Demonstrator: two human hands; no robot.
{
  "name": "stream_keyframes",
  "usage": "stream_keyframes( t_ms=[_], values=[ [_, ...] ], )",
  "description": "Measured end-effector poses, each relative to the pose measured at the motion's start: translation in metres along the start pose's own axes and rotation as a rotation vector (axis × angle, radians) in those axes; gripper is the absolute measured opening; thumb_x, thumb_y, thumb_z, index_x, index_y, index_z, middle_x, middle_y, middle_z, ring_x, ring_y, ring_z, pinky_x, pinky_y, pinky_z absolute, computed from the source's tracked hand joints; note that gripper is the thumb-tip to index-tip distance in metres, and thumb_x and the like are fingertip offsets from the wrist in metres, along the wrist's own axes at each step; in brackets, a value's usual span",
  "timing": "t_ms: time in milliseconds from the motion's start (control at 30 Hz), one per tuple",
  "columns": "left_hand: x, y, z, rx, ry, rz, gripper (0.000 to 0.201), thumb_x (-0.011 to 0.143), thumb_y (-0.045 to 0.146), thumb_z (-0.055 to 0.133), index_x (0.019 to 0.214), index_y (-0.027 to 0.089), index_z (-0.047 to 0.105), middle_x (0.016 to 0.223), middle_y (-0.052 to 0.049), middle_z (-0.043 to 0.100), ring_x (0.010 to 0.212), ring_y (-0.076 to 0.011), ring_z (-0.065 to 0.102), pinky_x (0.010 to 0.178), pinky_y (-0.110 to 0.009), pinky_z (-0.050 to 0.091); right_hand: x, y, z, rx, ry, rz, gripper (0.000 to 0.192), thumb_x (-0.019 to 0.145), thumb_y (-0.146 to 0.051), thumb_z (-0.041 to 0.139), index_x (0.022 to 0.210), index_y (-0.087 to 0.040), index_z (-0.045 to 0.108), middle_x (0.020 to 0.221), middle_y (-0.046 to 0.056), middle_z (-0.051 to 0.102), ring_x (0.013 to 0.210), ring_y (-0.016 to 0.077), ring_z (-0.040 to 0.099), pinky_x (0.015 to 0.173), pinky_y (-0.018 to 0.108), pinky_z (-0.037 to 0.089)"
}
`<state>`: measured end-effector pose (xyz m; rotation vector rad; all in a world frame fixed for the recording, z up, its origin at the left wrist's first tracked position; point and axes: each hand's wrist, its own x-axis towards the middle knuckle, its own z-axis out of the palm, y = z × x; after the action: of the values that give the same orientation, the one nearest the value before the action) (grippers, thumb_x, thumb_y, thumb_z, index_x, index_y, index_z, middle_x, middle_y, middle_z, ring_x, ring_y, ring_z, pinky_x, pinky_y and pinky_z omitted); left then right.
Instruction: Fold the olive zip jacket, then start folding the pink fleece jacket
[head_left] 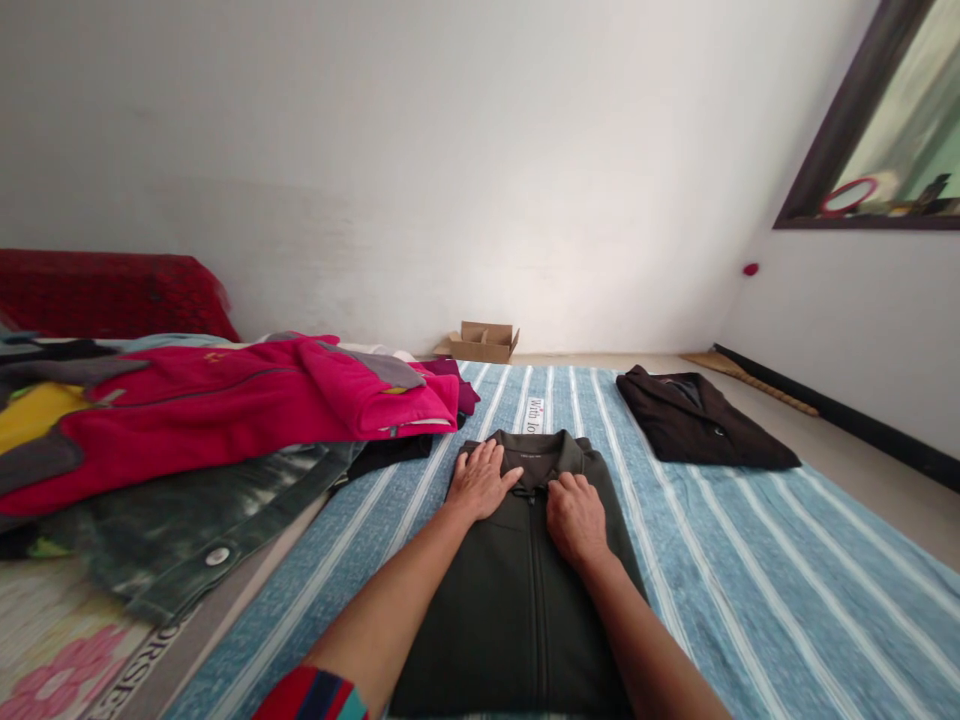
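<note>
A dark olive zip jacket (517, 600) lies folded lengthwise on a blue striped cloth (750, 560), collar away from me. My left hand (480, 480) rests flat on the jacket's left chest just below the collar, fingers spread. My right hand (576, 518) presses on the right chest beside the zip, fingers curled under so its knuckles touch the fabric. Neither hand holds anything.
A pile of clothes lies at the left: a bright pink fleece (247, 410) on top, a dark green denim jacket (180, 540) below. A folded dark brown garment (701, 420) lies at the cloth's far right. A small cardboard box (484, 342) stands by the wall.
</note>
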<state>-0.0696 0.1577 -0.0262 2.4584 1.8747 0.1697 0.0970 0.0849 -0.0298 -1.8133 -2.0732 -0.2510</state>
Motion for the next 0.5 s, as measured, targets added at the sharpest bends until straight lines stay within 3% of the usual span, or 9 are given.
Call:
stream_keyframes(
  t_ms=[233, 500],
  values=[
    [-0.001, 0.003, -0.009, -0.037, -0.048, -0.018, 0.074, 0.087, 0.061, 0.015, 0.140, 0.012, 0.029, 0.150, -0.012, 0.022, 0.138, -0.0235, 0.017, 0.109, -0.045, 0.015, -0.014, 0.000, -0.005, 0.028, 0.027, -0.071, 0.018, 0.089, -0.015, 0.042, 0.083, -0.018, 0.059, 0.086, 0.005, 0.058, 0.089, 0.0178, 0.049, 0.082, 0.028, 0.032],
    [-0.027, 0.014, -0.018, 0.000, -0.041, -0.067, 0.073, 0.088, 0.057, 0.017, 0.141, 0.008, 0.027, 0.150, -0.014, 0.017, 0.139, -0.0252, 0.013, 0.110, -0.047, 0.012, -0.015, 0.000, -0.006, 0.038, 0.028, -0.060, 0.019, 0.090, -0.016, 0.041, 0.086, -0.018, 0.060, 0.089, 0.005, 0.059, 0.092, 0.0175, 0.049, 0.084, 0.027, 0.032]
  ],
)
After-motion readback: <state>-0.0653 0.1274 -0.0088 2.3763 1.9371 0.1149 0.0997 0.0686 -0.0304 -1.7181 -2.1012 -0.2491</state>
